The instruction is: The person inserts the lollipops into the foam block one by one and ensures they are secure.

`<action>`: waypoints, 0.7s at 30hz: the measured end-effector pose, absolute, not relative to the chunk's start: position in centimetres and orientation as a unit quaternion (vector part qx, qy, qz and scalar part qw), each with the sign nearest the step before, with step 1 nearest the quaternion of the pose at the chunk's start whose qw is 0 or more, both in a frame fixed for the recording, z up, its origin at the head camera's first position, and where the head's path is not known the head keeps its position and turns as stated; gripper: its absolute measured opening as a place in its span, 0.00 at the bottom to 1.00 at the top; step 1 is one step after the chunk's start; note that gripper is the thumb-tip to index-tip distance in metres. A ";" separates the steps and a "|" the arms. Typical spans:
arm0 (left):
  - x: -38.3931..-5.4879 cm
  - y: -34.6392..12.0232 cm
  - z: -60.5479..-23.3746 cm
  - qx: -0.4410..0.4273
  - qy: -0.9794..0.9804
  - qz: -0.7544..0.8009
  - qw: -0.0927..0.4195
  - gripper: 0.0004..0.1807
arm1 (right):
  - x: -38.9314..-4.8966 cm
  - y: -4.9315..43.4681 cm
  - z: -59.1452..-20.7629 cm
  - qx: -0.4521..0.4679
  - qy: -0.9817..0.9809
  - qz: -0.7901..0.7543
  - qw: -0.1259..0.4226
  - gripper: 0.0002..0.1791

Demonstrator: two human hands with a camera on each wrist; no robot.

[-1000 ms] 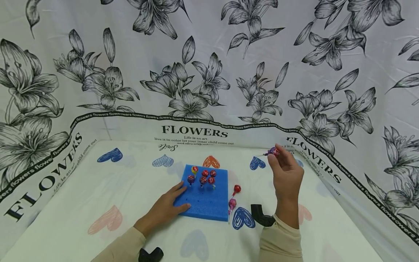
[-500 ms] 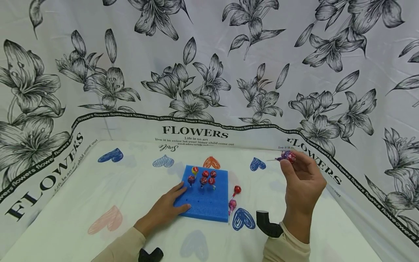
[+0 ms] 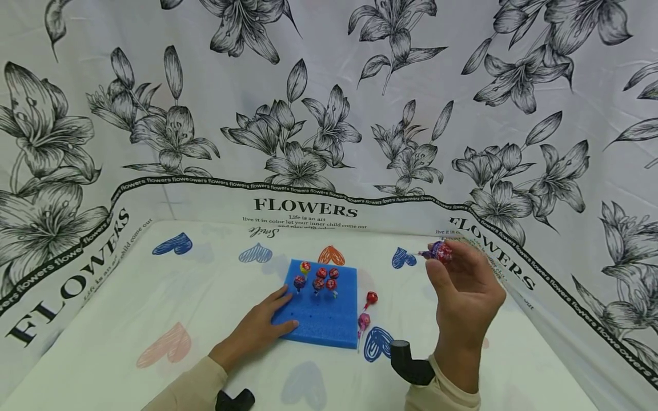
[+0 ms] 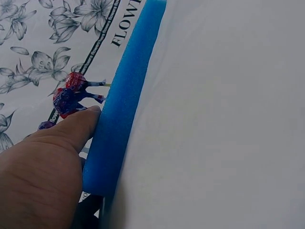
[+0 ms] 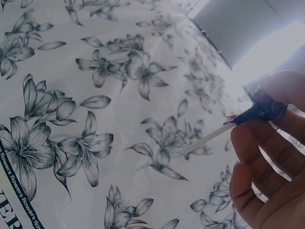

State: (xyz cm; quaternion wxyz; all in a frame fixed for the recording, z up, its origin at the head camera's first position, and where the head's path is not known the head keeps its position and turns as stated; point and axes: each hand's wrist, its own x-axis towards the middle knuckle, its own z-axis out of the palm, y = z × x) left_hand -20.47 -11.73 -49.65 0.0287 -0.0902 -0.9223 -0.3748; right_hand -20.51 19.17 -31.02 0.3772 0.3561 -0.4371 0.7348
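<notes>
Up off the table on the right, my right hand (image 3: 465, 302) pinches a purple-and-red wrapped lollipop (image 3: 438, 252) by its head. Its white stick (image 5: 209, 138) points away from the fingers in the right wrist view. My left hand (image 3: 257, 325) rests on the left edge of a blue foam block (image 3: 324, 328), fingers spread and thumb on its top face. Several wrapped lollipops (image 3: 320, 273) stand upright in the block's far half, mostly red, with a purple one (image 3: 300, 282) at the left. Small holes show in the nearer half.
Right of the block lie a red lollipop (image 3: 371, 297) and a pink one (image 3: 364, 321) on the white heart-print cloth (image 3: 231, 365). A flower-print curtain (image 3: 329, 114) rises behind the table. Black camera mounts (image 3: 408, 362) sit at the wrists.
My right hand has moved right and toward me with the lollipop, then slightly back left, its palm turning more into view. The left hand and foam block have stayed put.
</notes>
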 end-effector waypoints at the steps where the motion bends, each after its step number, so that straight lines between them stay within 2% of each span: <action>1: -20.5 -11.7 -49.7 -0.089 -0.923 -0.374 0.029 0.39 | -20.5 18.9 -31.0 0.363 -0.437 0.732 0.376 0.19; 13: -20.6 -11.8 -49.8 -0.083 -0.925 -0.369 0.027 0.39 | -20.5 15.5 -31.5 0.434 -0.478 0.683 0.341 0.22; 21: -20.5 -11.7 -49.6 -0.080 -0.925 -0.370 0.021 0.39 | -20.5 12.9 -32.7 0.424 -0.558 0.639 0.317 0.22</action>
